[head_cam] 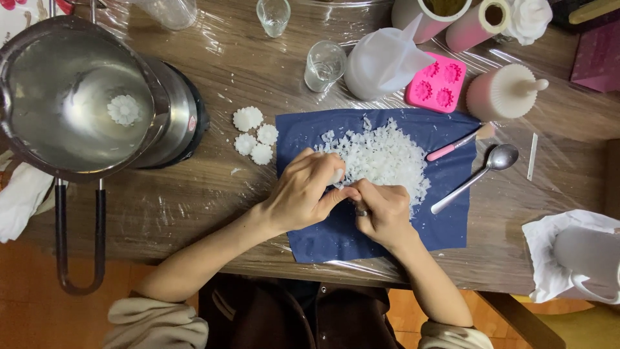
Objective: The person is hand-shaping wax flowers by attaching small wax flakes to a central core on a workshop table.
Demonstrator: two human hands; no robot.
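Head camera looks straight down on my two hands, which meet over a dark blue cloth (323,239) spread on the wooden surface (213,207). My left hand (302,190) is curled, its fingers bent down onto the near edge of a heap of white wax flakes (382,158); its thumb reaches toward my right hand (382,210). The right grip is closed in a pinch, thumb against the fingertips, just touching the left thumb. Something small and white seems to sit between the two hands, but I cannot tell its shape. A ring is on one right finger.

Just beyond both hands lies the heap of flakes, on the middle of the cloth. To the right of my right hand lie a metal spoon (481,174) and a small pink brush (455,145), both partly on the cloth. To the left of my left hand, off the cloth, four small white flower-shaped pieces (253,136) lie close together. Further left stands a steel pot (77,97) with one more white flower inside. Beyond the heap are a pink flower mould (438,83) and a small glass (323,64).
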